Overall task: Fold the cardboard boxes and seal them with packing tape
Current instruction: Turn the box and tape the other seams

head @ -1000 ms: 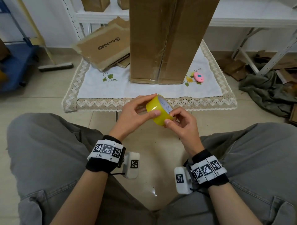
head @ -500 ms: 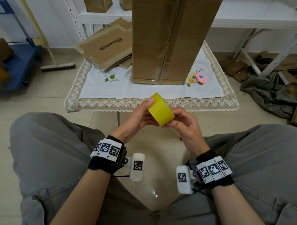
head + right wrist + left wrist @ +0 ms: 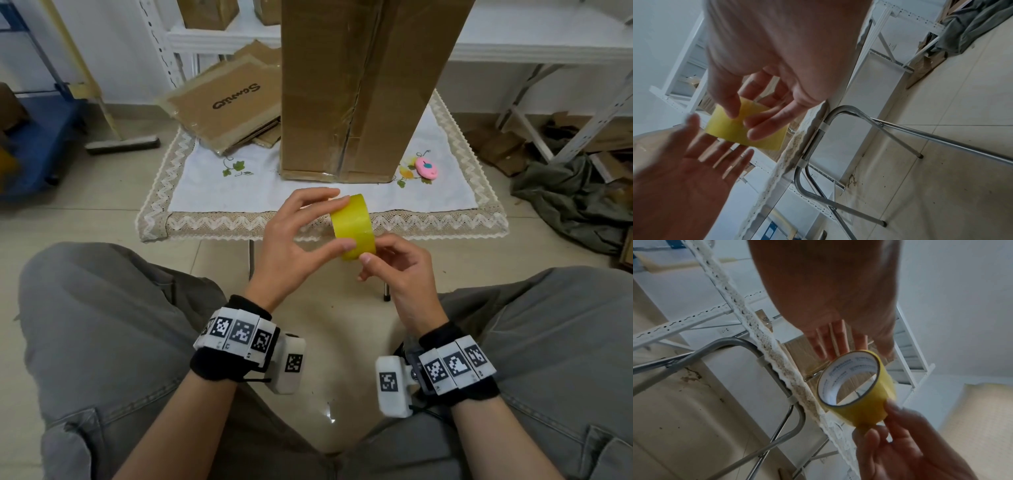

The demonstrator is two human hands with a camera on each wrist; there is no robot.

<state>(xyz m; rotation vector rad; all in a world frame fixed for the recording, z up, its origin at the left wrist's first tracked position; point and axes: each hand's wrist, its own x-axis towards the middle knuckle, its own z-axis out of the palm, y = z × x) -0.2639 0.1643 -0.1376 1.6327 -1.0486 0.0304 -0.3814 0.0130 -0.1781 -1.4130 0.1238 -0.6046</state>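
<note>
Left hand: the left hand [image 3: 294, 240] holds the round roll of yellow packing tape [image 3: 352, 226] between thumb and fingers, the thumb on the near lower edge and the fingers over the far top edge.
Right hand: the right hand [image 3: 400, 270] meets the same roll from below, its thumb and forefinger pinching the roll's lower outer face; the other fingers curl loosely.
Tape roll: held in the air between the knees, just in front of the table's near edge and touching nothing else. The left wrist view shows its white inner core [image 3: 846, 378] with printed lettering, open end towards the camera.
Tall box: a tall brown cardboard box [image 3: 363, 85] stands upright on the table, a taped seam running down its front face.
Flat boxes: a stack of flattened brown cardboard boxes [image 3: 226, 102] lies at the table's far left corner, beside the tall box, the top one printed with dark lettering.
Table: a low table with metal tube legs under a white embroidered cloth with lace trim [image 3: 239, 192].
Small item: a pink oval object [image 3: 426, 168] lies on the cloth just right of the tall box's base.
Floor: a crumpled grey-green cloth [image 3: 575, 202] lies on the tiles to the right.
</note>
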